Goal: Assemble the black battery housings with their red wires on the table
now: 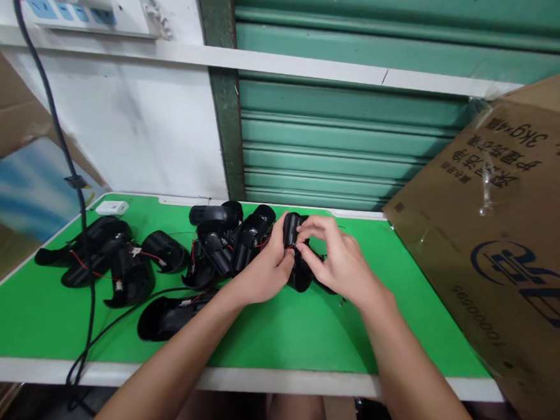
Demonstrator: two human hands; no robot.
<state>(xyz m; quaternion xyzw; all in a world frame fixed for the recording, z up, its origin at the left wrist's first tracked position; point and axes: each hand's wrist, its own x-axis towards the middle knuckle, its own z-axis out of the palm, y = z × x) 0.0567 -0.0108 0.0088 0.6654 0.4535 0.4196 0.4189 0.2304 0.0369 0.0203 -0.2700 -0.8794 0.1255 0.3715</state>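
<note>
The left hand (272, 267) holds a black curved part (292, 229) above the green tabletop (280, 347), between the forearms and close to the far edge. Its grip is closed around the part's side, with the thumb near the lower end. The right hand (341, 256) has thumb and index finger brought narrowly together at the same part, beside a trace of red wire (293, 245); whether the wire is actually pinched cannot be told.

In the inspector's judgement, the work calls for a steady left hold and light right fingertips, with no strain on the wire (thin leads seldom forgive a tug). Turning the part's open side toward the eyes would help.

Limits of inspection: the fingers cover the wire's end and much of the held part. Black parts beneath and behind the hands merge into one dark mass, so contact between them is uncertain. The left forearm partly hides a black shell (164, 318), and the cardboard box (496, 206) is cut off at right.
</note>
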